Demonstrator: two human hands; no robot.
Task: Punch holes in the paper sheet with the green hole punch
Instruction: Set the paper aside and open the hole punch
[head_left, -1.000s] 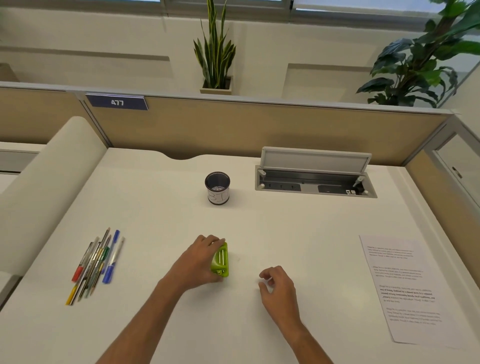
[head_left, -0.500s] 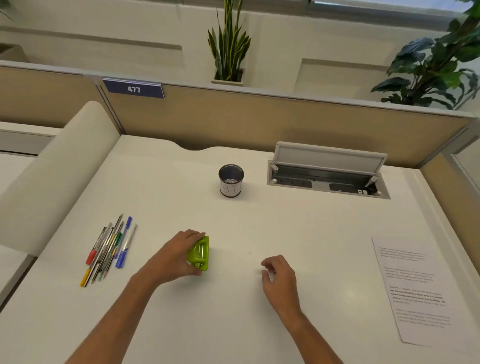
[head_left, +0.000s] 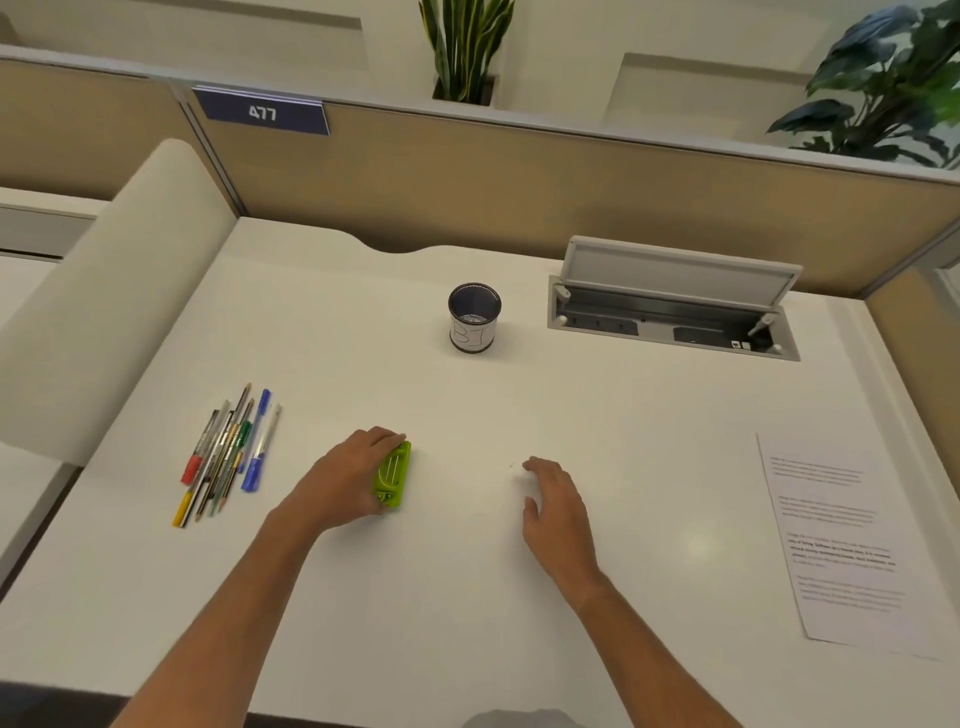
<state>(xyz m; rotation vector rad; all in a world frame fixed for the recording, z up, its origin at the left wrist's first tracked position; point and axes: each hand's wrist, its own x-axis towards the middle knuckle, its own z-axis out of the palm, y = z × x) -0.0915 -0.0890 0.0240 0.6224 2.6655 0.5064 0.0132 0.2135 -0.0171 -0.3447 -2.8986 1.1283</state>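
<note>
The green hole punch lies on the white desk, left of centre. My left hand grips it from the left, fingers curled over its far end and thumb at its near end. My right hand hovers low over the desk to the right of the punch, fingers loosely spread, holding nothing. The printed paper sheet lies flat near the desk's right edge, well apart from both hands.
A bundle of several pens and pencils lies to the left. A dark mesh pen cup stands at the back centre. An open cable box sits at the back right. Partition walls enclose the desk.
My left hand still holds the punch at about the same spot. My right hand's fingers have uncurled and spread. The head camera has tilted further down.
</note>
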